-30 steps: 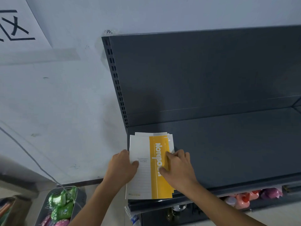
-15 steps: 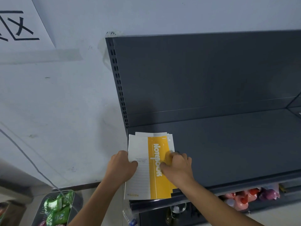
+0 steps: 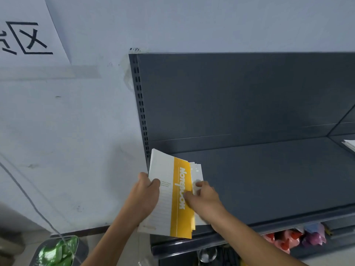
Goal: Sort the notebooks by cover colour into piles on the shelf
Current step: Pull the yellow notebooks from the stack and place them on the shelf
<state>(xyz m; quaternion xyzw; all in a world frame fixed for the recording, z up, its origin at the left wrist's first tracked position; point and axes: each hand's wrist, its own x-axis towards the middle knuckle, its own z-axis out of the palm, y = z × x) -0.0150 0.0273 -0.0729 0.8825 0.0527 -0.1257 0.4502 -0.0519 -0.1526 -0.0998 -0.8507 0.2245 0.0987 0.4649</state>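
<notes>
A stack of notebooks lies at the left end of the dark grey shelf, overhanging its front edge. The top notebook has a white cover with a yellow band and the word "Notebook"; it is tilted up off the stack. My left hand grips its left edge, thumb on the cover. My right hand pinches the right-hand edges of the white notebooks underneath. Their cover colours are hidden.
More white paper or notebooks peek in at the shelf's far right edge. Below the shelf lie pink and purple packets. A bin of green packets stands on the floor at lower left, by the white wall.
The top yellow-banded notebook has been lifted and swung left off the stack by my left hand. My right hand slid from its cover to the edges of the notebooks beneath.
</notes>
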